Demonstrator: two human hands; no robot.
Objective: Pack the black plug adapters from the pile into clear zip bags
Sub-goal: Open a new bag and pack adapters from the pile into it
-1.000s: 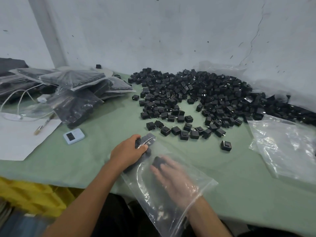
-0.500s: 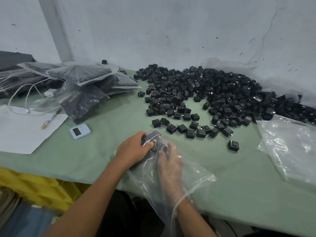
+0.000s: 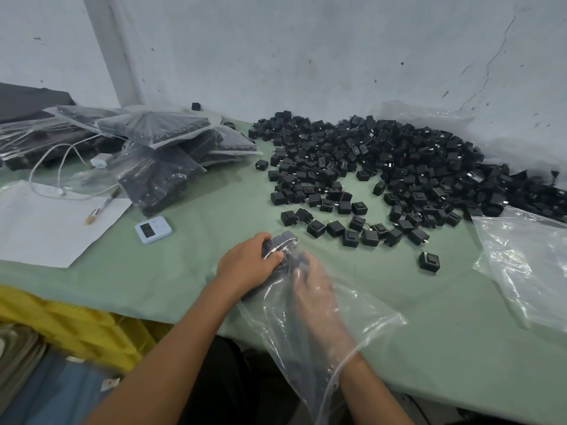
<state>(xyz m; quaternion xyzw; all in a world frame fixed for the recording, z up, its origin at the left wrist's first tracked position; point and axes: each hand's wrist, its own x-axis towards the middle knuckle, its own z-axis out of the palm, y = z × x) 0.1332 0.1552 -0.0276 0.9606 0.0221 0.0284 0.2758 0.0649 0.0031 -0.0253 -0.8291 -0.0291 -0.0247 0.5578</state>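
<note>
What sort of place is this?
Probably a small packing workshop: a big loose pile of black plug adapters on a green-covered table, filled zip bags stacked at the left, and one clear zip bag being filled by hand.

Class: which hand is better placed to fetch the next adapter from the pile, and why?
Right, likely: the left hand grips the zip bag, steadying it; the lone adapter lies on the side of the right hand, which must first leave the bag.

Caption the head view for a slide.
Left hand grips a clear zip bag holding black adapters; right hand inside, near the pile.
</note>
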